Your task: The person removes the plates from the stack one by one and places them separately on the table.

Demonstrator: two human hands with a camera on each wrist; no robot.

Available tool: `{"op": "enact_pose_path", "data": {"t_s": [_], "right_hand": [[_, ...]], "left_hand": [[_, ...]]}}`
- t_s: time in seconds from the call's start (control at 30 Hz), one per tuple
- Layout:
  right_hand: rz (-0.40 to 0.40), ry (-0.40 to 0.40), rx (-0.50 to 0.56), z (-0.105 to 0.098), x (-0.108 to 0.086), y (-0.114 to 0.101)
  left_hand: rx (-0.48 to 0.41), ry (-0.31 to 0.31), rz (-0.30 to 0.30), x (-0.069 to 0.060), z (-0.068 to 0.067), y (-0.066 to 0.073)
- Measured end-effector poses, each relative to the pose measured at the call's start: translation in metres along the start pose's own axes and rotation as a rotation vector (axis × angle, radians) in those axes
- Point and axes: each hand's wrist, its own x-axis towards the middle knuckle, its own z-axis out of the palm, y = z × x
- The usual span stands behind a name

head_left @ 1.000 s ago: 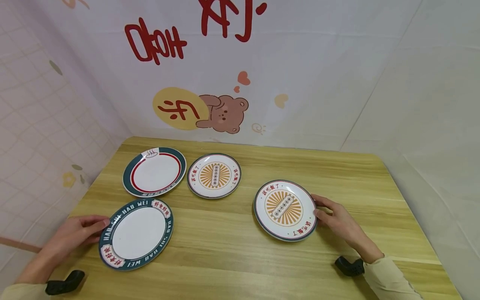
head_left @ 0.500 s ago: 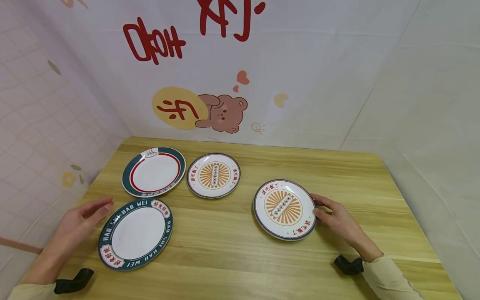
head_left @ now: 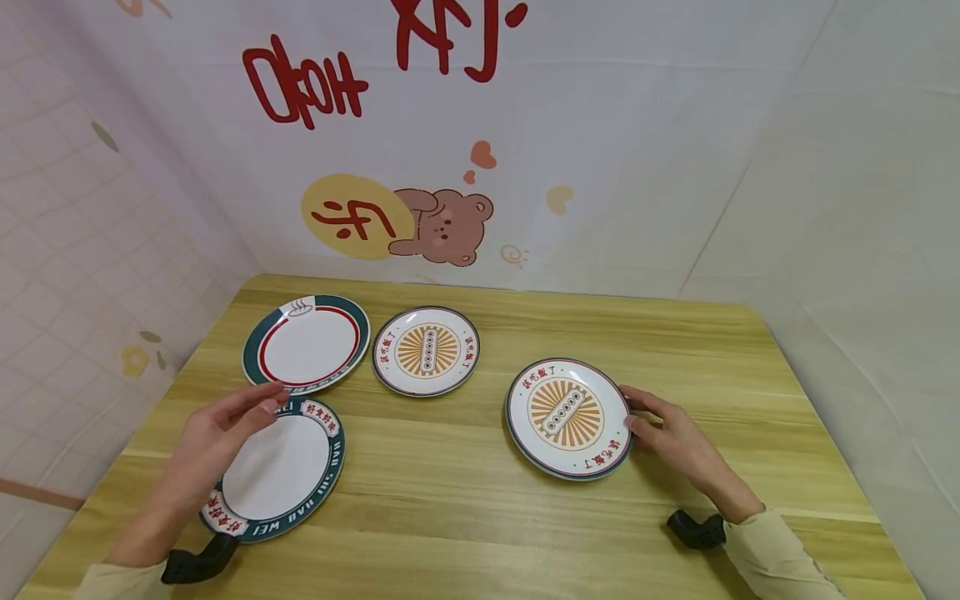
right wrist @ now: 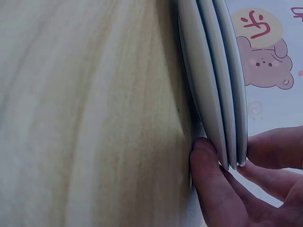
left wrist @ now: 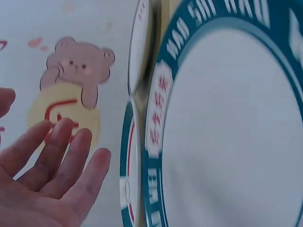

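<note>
My right hand [head_left: 678,437] grips the right edge of a plate stack [head_left: 567,417], whose white top plate carries an orange sunburst. Three plate edges [right wrist: 215,80] show one over another in the right wrist view, with a thumb on the upper face and fingers beneath the rim. Over the left part of a plate with a green lettered rim [head_left: 281,471] hovers my left hand [head_left: 213,446]. Its fingers [left wrist: 71,156] are loosely bent and hold nothing. The hand and forearm cover part of that plate's rim in the head view.
Behind the lettered plate lies a plate with a green rim and red ring [head_left: 311,343]. To its right is a smaller sunburst plate [head_left: 426,350]. All rest on a wooden table [head_left: 450,508], bordered by a printed cloth backdrop [head_left: 622,150] at the back and sides.
My left hand has left the lettered plate's left edge and moved right and forward over it. The right hand and its plate stack stay in place.
</note>
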Motion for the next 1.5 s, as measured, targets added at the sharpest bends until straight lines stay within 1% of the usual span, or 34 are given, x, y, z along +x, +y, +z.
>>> {"op": "enact_pose_path", "data": {"t_s": [0.17, 0.27, 0.37, 0.5, 0.6, 0.8, 1.07, 1.27, 1.37, 1.5], "right_hand": [[-0.003, 0.008, -0.008, -0.001, 0.0, 0.0], [0.002, 0.008, -0.01, -0.001, -0.001, 0.0], [0.016, 0.002, -0.011, -0.002, -0.001, 0.0], [0.018, -0.01, -0.032, -0.002, -0.001, 0.002], [0.022, -0.02, -0.035, -0.002, 0.0, 0.003], [0.04, -0.035, -0.018, -0.002, 0.001, 0.004], [0.019, -0.04, -0.028, -0.002, 0.0, 0.001], [-0.008, -0.024, -0.077, -0.002, 0.001, 0.001], [-0.021, -0.013, -0.099, -0.001, 0.001, 0.002], [-0.028, -0.011, -0.097, -0.001, 0.001, 0.002]], "left_hand": [[-0.05, -0.073, 0.009, 0.005, 0.026, 0.019], [-0.075, -0.104, 0.014, 0.008, 0.04, 0.028], [-0.124, -0.134, 0.029, 0.012, 0.057, 0.033], [-0.211, -0.183, 0.039, 0.016, 0.078, 0.038], [-0.276, -0.225, 0.028, 0.018, 0.094, 0.042], [-0.35, -0.289, 0.014, 0.021, 0.12, 0.048], [-0.469, -0.339, -0.01, 0.025, 0.149, 0.056], [-0.534, -0.378, -0.067, 0.025, 0.167, 0.065], [-0.563, -0.373, -0.102, 0.025, 0.175, 0.07], [-0.628, -0.358, -0.144, 0.025, 0.187, 0.074]]}}
